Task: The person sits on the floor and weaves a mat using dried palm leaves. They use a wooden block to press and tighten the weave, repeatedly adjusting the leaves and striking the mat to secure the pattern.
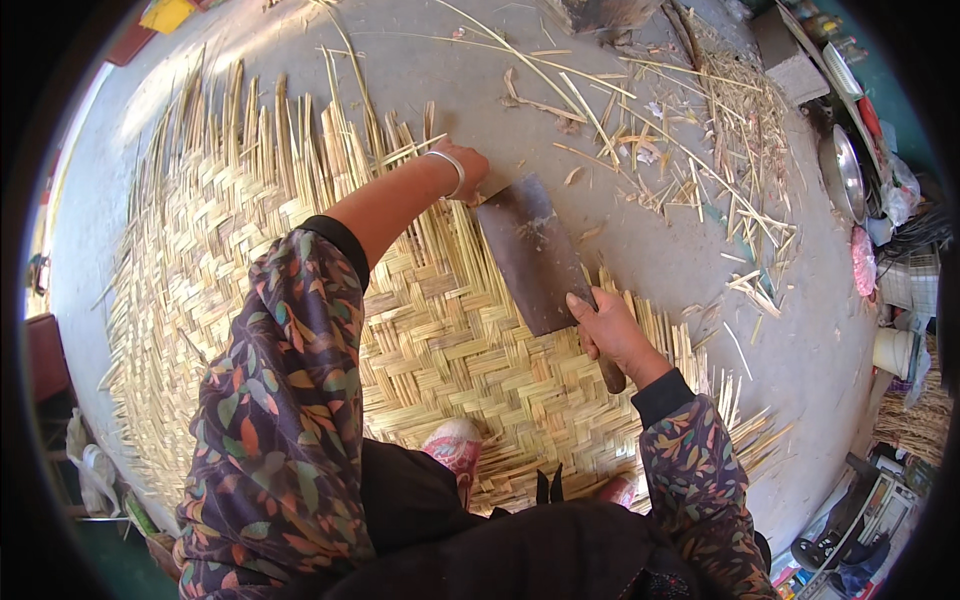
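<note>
A large mat (440, 350) woven from flat, pale yellow-green reed strips lies on the floor beneath me, its loose strip ends (290, 130) jutting out along the far edge. My right hand (615, 330) is closed round the short handle of a broad, dark cleaver (535, 255). The blade slants away to the left, over the mat's right-hand edge. Beyond the blade's far corner, my left hand (468, 170), with a silver bangle on the wrist, is curled closed beside the strip ends. What its fingers grip is hidden from view.
Cut reed pieces and scraps (690, 180) litter the grey concrete floor (800, 350) at the right. A metal basin (842, 172), a white bucket (893, 352) and a grey block (790, 65) line the right side. My shoe (455, 445) rests on the mat.
</note>
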The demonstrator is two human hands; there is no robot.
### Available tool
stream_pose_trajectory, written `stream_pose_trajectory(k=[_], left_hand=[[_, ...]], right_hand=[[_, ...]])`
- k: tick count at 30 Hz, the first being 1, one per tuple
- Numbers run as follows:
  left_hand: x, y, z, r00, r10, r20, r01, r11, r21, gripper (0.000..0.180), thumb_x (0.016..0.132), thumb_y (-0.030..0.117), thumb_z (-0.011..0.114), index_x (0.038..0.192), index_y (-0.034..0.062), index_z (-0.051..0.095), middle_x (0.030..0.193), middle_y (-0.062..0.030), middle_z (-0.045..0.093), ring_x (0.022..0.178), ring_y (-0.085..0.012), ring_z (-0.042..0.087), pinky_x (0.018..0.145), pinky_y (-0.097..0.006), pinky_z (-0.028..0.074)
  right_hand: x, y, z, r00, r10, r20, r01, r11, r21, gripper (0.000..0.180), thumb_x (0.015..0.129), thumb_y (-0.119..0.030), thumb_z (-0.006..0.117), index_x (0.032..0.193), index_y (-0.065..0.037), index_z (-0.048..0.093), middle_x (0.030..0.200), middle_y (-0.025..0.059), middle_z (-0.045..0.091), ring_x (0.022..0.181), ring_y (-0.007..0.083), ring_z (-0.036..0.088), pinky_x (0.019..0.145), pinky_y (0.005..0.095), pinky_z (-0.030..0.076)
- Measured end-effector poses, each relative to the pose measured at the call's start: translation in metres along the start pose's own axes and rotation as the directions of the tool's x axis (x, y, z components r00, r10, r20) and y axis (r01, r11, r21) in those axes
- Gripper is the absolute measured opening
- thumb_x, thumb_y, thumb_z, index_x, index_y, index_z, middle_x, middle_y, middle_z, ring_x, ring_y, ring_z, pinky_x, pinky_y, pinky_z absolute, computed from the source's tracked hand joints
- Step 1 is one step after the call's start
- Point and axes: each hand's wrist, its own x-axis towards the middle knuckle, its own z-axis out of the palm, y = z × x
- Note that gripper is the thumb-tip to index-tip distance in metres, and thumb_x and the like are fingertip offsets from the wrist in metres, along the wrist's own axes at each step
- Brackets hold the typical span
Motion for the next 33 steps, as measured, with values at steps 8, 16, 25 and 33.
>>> stream_pose_trajectory(k=[8,16,25,33], left_hand=[[0.005,-0.003,-0.001,1.000,-0.021,0.024,0.021,1.000,0.003,0.031,0.078,0.030,0.067,0.100,0.0081,0.071,0.103,-0.0123,0.069,0.104,-0.0305,0.063,0.093,-0.047,0.044],[0.017,-0.004,0.003,0.991,-0.041,0.125,0.034,0.998,0.053,0.029,0.078,0.019,0.065,0.106,0.0091,0.069,0.104,-0.0126,0.069,0.100,-0.0313,0.065,0.082,-0.048,0.050],[0.053,-0.043,0.011,0.943,0.218,0.251,-0.264,0.951,0.164,0.033,0.069,0.015,0.070,0.099,0.0016,0.069,0.097,-0.0175,0.069,0.090,-0.0345,0.066,0.076,-0.042,0.053],[0.069,-0.075,0.004,0.851,0.350,0.391,-0.450,0.870,0.200,0.046,0.067,0.032,0.071,0.103,0.0025,0.068,0.089,-0.0161,0.070,0.078,-0.0299,0.066,0.070,-0.039,0.053]], right_hand=[[0.013,0.007,0.016,0.998,-0.054,0.015,0.055,0.998,-0.037,0.033,0.096,-0.035,0.056,0.097,-0.002,0.055,0.053,-0.0011,0.044,0.040,0.0086,0.042,0.040,0.0261,0.037],[0.018,0.013,0.016,0.998,-0.053,0.035,0.055,0.997,-0.050,0.032,0.095,-0.030,0.057,0.101,0.001,0.059,0.055,0.0017,0.049,0.040,0.0106,0.044,0.040,0.0289,0.037],[0.053,-0.006,0.015,0.993,-0.044,0.107,0.057,0.991,-0.122,0.030,0.094,-0.028,0.058,0.097,0.002,0.056,0.053,0.0029,0.049,0.039,0.0116,0.044,0.039,0.0301,0.037],[0.070,-0.017,0.016,0.985,-0.050,0.167,0.081,0.980,-0.183,0.031,0.094,-0.030,0.057,0.098,0.000,0.055,0.053,0.0027,0.049,0.039,0.0114,0.044,0.039,0.0299,0.037]])
